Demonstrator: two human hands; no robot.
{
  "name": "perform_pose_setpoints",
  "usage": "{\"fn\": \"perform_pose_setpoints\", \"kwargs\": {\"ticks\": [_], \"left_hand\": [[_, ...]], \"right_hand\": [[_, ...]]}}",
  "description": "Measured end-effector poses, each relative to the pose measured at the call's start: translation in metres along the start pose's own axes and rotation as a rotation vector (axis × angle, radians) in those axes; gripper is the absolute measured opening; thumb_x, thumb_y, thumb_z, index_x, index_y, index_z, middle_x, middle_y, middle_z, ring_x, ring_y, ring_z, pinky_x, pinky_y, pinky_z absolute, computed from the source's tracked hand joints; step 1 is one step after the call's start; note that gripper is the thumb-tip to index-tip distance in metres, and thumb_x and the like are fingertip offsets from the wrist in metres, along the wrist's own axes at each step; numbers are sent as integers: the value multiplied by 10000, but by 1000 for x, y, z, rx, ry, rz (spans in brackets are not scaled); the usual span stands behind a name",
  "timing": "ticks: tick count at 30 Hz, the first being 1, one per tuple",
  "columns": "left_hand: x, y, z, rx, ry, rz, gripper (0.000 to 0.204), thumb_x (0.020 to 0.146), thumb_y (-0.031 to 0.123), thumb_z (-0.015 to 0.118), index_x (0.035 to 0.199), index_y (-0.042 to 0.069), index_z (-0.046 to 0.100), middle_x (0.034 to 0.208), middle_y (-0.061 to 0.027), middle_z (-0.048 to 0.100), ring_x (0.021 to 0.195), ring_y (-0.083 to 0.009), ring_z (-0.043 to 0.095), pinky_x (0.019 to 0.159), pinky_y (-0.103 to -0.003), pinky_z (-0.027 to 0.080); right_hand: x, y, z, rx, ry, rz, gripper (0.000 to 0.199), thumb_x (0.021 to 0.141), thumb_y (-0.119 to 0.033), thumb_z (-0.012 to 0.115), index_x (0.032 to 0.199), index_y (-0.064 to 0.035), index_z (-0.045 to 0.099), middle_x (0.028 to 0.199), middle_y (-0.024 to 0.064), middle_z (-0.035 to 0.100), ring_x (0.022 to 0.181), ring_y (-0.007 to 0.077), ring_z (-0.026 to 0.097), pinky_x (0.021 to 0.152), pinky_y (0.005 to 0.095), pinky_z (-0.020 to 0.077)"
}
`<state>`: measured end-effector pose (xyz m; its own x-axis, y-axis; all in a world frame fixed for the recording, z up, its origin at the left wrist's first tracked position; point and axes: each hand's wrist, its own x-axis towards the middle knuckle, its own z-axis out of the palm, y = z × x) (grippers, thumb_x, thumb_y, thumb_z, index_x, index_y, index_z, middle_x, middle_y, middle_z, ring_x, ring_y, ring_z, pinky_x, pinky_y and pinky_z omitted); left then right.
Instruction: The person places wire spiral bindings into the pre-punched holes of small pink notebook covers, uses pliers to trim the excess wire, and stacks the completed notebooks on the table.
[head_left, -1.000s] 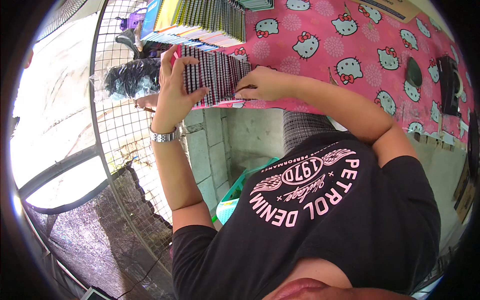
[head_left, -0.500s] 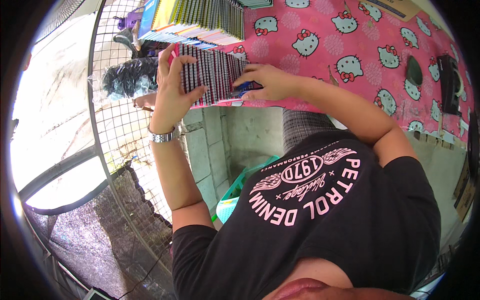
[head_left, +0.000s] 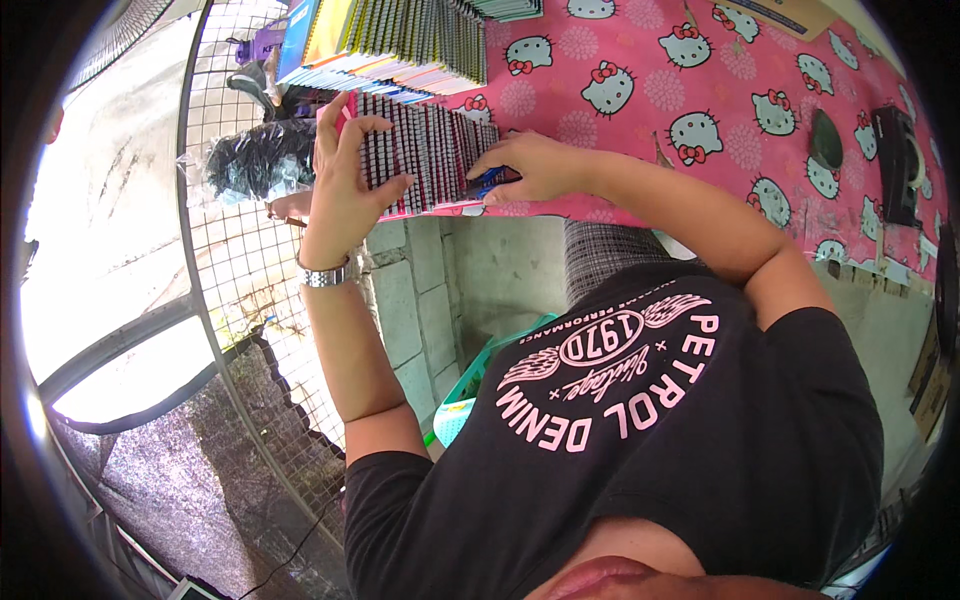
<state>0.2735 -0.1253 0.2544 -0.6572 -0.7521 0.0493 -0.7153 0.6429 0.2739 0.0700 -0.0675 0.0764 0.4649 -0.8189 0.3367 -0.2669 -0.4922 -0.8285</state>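
Note:
A row of spiral notebooks (head_left: 418,150) stands packed together near the table's front edge, wire bindings facing up. A pink cover shows at its left end and a dark blue one at its right. My left hand (head_left: 345,180) wraps around the left end, index finger and thumb reaching over the bindings, fingers closed on the notebooks. At the opposite end, my right hand (head_left: 530,168) grips with curled fingers and thumb beside the blue cover; its palm side is partly hidden. Just behind stands a taller stack of spiral notebooks (head_left: 420,45) with yellow and blue covers.
A pink patterned cloth (head_left: 620,130) covers the table. On its right lie a black device (head_left: 898,165) and a dark oval object (head_left: 826,140). Left of the row sits a black plastic-wrapped bundle (head_left: 262,158) by a wire mesh (head_left: 240,270). Below stands a turquoise basket (head_left: 455,415).
Both hands keep their places at the ends of the row. The right fingers and the blue cover have shifted slightly; the view has moved a little.

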Motion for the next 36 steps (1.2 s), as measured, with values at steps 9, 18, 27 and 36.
{"fn": "perform_pose_setpoints", "kwargs": {"ticks": [9, 18, 27, 36], "left_hand": [[-1, -1, 1, 1, 6, -7, 623, 585, 139, 828, 1144, 154, 553, 1460, -170, 304, 1331, -389, 339, 1079, -481, 303], [2, 2, -1, -1, -26, -4, 619, 621, 2, 797, 1171, 120, 539, 1483, -142, 245, 1329, -292, 369, 991, -389, 466], [1, 3, 0, -10, -2, -30, 604, 595, 118, 817, 1138, 156, 554, 1461, -172, 301, 1317, -399, 352, 1068, -493, 322], [-1, -2, 2, -20, 8, 7, 612, 594, 130, 818, 1144, 162, 551, 1459, -179, 303, 1326, -410, 340, 1079, -490, 307]], "right_hand": [[10, 1, -5, 249, -215, 244, 346, 847, -319, 661, 1078, -63, 691, 981, 132, 700, 877, 290, 659, 823, 372, 502], [0, 18, 8, -53, 65, -110, 333, 868, -318, 649, 1073, -57, 679, 921, 136, 694, 868, 279, 664, 813, 386, 505], [-5, 13, 8, -107, 12, 1, 348, 840, -327, 655, 1067, -64, 679, 999, 149, 678, 925, 331, 641, 838, 419, 496], [2, 11, 4, 161, -243, 225, 362, 822, -351, 672, 1072, -89, 684, 1011, 124, 664, 911, 304, 641, 826, 385, 495]]}}
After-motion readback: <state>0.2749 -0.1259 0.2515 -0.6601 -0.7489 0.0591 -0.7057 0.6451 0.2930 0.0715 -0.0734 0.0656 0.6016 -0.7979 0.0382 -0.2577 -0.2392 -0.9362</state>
